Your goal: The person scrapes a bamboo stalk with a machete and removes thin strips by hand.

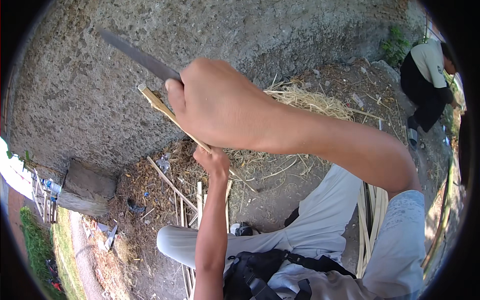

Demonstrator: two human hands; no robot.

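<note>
Pointing a knife (137,55) toward ten o'clock, the right hand (212,102) folds its fingers round it; at six o'clock, the left hand (214,161) curls closely round a pale strip (159,105)

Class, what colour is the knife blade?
The knife blade is dark grey; it shows best in the head view.

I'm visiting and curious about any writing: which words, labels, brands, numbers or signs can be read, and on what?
None can be read.
Knife: no writing visible.
Other person's sleeve: small dark mark, too small to read.
Blue-and-white item at far left: too small and blurred to tell.
</note>
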